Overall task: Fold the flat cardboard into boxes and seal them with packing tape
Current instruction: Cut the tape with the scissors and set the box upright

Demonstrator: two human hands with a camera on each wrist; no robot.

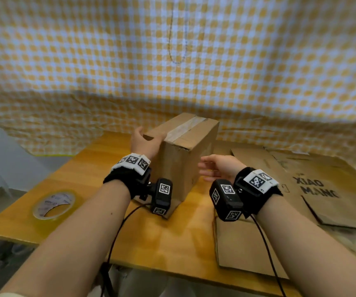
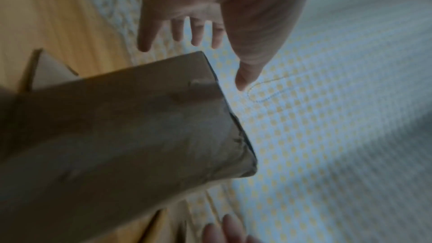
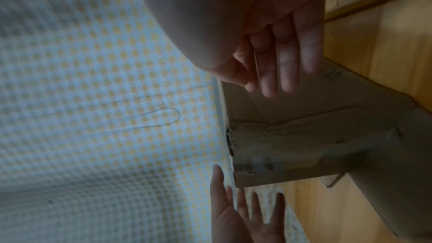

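A folded brown cardboard box (image 1: 181, 159) stands upright in the middle of the wooden table (image 1: 151, 239), with a strip of clear tape (image 1: 185, 127) along its top seam. My left hand (image 1: 145, 142) is at the box's upper left side, fingers spread and straight. In the left wrist view the left hand (image 2: 219, 56) shows a small gap to the box (image 2: 117, 136). My right hand (image 1: 213, 167) hovers open by the box's right face. Its fingers (image 3: 268, 80) lie straight in front of the box (image 3: 304, 136). Neither hand holds anything.
A roll of clear packing tape (image 1: 54, 204) lies flat near the table's left edge. Flat cardboard sheets (image 1: 322, 189) are piled on the right, one (image 1: 243, 247) reaching the front edge. A yellow checked cloth (image 1: 172, 61) hangs behind the table.
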